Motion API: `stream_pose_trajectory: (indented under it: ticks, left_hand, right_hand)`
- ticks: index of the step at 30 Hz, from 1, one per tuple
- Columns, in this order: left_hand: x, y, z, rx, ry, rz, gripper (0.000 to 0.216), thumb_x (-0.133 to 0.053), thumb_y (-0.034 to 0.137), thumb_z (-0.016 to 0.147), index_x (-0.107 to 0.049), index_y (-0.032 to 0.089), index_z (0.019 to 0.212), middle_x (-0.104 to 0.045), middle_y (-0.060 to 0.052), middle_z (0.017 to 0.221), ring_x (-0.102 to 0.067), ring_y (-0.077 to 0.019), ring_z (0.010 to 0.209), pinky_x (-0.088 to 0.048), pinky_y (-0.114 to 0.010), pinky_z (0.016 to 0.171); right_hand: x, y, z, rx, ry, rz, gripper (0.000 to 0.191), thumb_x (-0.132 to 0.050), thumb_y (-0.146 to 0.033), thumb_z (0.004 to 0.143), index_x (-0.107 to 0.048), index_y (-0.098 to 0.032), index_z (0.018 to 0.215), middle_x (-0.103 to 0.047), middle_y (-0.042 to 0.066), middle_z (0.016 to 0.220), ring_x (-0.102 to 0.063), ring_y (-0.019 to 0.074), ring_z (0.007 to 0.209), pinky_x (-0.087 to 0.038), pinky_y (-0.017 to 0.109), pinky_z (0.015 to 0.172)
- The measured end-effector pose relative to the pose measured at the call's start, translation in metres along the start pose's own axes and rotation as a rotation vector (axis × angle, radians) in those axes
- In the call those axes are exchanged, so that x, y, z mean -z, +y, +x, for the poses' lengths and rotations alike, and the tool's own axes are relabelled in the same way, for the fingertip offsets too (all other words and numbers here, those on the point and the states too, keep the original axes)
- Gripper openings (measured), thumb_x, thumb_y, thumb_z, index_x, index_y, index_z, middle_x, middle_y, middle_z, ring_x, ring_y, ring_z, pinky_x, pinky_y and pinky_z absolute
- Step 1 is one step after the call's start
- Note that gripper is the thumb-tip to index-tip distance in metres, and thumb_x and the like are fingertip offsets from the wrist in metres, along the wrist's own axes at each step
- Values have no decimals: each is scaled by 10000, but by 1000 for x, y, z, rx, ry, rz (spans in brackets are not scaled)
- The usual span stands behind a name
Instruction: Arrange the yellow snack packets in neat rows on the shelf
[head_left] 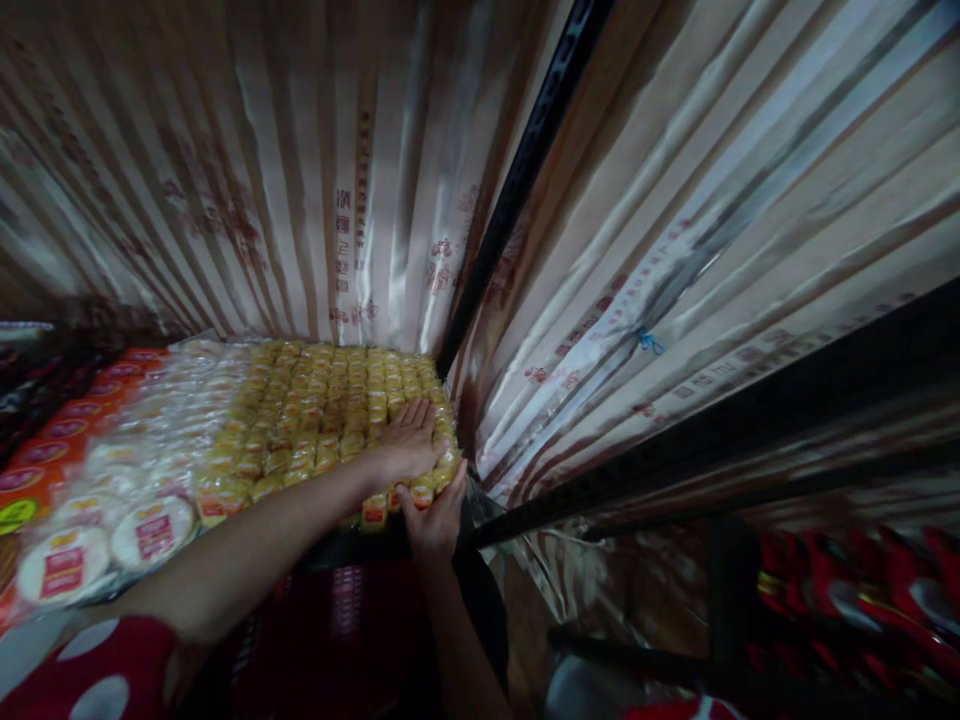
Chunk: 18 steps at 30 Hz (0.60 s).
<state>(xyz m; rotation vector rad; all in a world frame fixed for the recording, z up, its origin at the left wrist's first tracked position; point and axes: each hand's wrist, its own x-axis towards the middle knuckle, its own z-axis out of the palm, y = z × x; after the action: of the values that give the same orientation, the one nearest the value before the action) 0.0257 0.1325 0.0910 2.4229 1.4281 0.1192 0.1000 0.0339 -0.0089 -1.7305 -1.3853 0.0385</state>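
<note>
The yellow packets (311,385) stand in tight rows at the right end of the shelf (337,548), from its back edge to near its front edge. The left hand (411,440) lies on top of them near the right edge, palm down and flat, with its fingers pointing to the back. The right hand (439,520) is at the front right corner, thumb and fingers spread wide: the thumb is against the front row, the fingers along the right side. I cannot tell whether it grips a packet. White packets (154,530) with red labels lie just left of the yellow ones, and orange packs (79,420) lie beyond those, toward the left end. A black post (517,190) rises at the back right corner, before a printed curtain (300,200). The left arm has a red sleeve (142,655) with white dots.
</note>
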Motion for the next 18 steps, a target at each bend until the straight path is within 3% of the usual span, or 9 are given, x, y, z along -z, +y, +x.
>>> stream_pose_trajectory:
  ticks: [3, 6, 12, 18]
  left_hand:
    - [12, -6, -1, 135, 79, 43, 712, -218, 507, 901, -212, 40, 1438, -102, -142, 1525, -14, -271, 1413, -63, -437, 1154]
    - [18, -15, 0, 227, 43, 73, 736, -255, 501, 889, -222, -3, 1425, -115, -169, 1518, -19, -281, 1411, -52, -420, 1155]
    - [18, -25, 3, 192, -36, 66, 729, -227, 481, 898, -212, -31, 1417, -113, -187, 1511, -36, -269, 1410, -95, -417, 1151]
    - [17, -29, -13, 167, 77, 83, 725, -223, 497, 893, -248, -5, 1416, -135, -165, 1515, -48, -264, 1413, -63, -412, 1158]
  right_hand:
    - [1, -2, 1, -7, -11, 13, 1035, -529, -681, 728, -117, -46, 1434, -300, 278, 1409, -314, 365, 1313, -336, 512, 1029]
    - [2, -2, 2, 0, -10, 12, 1017, -537, -671, 730, -138, -47, 1428, -322, 272, 1394, -331, 356, 1300, -338, 502, 1028]
    - [2, -1, 2, 8, -14, 26, 1011, -547, -670, 724, -160, -47, 1420, -341, 266, 1382, -337, 348, 1297, -338, 490, 1032]
    - [4, -5, 3, -21, -26, 35, 1022, -531, -688, 722, -138, -69, 1435, -302, 262, 1415, -331, 360, 1304, -341, 493, 1027]
